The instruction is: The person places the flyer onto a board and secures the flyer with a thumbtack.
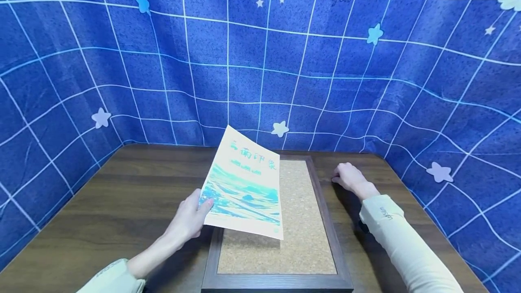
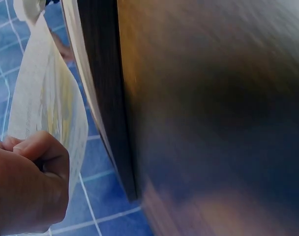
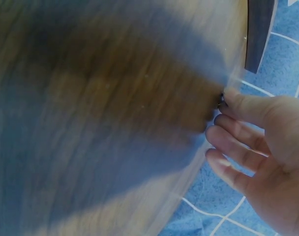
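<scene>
My left hand (image 1: 188, 216) pinches the lower left edge of a printed paper sheet (image 1: 244, 184), thumb on its face. The sheet bears Chinese characters at the top and a blue-green wavy landscape below. It is tilted above a framed cork board (image 1: 305, 220) and hides part of its left side. In the left wrist view the hand (image 2: 31, 182) has its fingers curled at the sheet's edge. To the right of the board, my right hand (image 1: 350, 177) has its fingertips at the tabletop. A tiny dark-and-gold spot shows by the thumb tip; I cannot tell whether the fingers pinch it.
The board, in a dark wooden frame (image 1: 321, 202), lies on a brown wood-grain table (image 1: 154, 171). A blue curtain (image 1: 244, 58) with white grid lines, stars and clouds hangs behind and along both sides of the table.
</scene>
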A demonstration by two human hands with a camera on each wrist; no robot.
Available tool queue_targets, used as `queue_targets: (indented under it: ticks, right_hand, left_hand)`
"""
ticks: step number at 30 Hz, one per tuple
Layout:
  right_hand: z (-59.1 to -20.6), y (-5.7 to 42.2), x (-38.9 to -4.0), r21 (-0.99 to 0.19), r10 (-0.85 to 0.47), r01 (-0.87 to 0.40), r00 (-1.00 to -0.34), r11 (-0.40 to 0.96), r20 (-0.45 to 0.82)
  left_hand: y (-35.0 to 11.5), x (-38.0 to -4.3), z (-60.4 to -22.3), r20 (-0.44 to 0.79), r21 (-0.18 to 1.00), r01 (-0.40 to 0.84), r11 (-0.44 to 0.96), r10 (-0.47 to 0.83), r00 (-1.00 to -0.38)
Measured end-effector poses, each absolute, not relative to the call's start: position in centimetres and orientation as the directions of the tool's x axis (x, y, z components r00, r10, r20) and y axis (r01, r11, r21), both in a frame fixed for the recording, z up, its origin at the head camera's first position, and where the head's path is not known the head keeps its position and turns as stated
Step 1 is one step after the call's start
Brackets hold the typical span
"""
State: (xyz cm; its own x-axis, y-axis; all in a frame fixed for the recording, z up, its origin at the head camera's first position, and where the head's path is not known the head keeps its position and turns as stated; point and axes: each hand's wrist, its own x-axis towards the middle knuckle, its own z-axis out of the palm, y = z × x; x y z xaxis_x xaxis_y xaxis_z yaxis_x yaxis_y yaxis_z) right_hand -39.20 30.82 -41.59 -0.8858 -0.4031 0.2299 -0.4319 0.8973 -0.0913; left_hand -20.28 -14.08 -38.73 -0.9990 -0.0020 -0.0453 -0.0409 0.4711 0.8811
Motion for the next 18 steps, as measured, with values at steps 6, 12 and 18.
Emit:
queue_targets:
  ticks: [6, 12, 18]
  right_hand:
    - [-41.3, 31.0, -39.0, -0.09, -0.417, -0.446, -0.879, 0.89, 0.231]
    - [-41.1, 31.2, -39.0, -0.098, -0.442, -0.471, -0.869, 0.876, 0.224]
    - [-40.9, 31.2, -39.1, -0.087, -0.441, -0.465, -0.874, 0.881, 0.205]
  left_hand:
    - [-11.8, -20.3, -39.4, -0.078, 0.885, -0.068, 0.46, 0.003, -0.997]
    - [-10.0, -19.9, -39.9, -0.098, 0.9, -0.065, 0.43, 0.056, -0.994]
    - [-8.7, -19.3, -40.5, -0.092, 0.911, -0.008, 0.413, 0.183, -0.979]
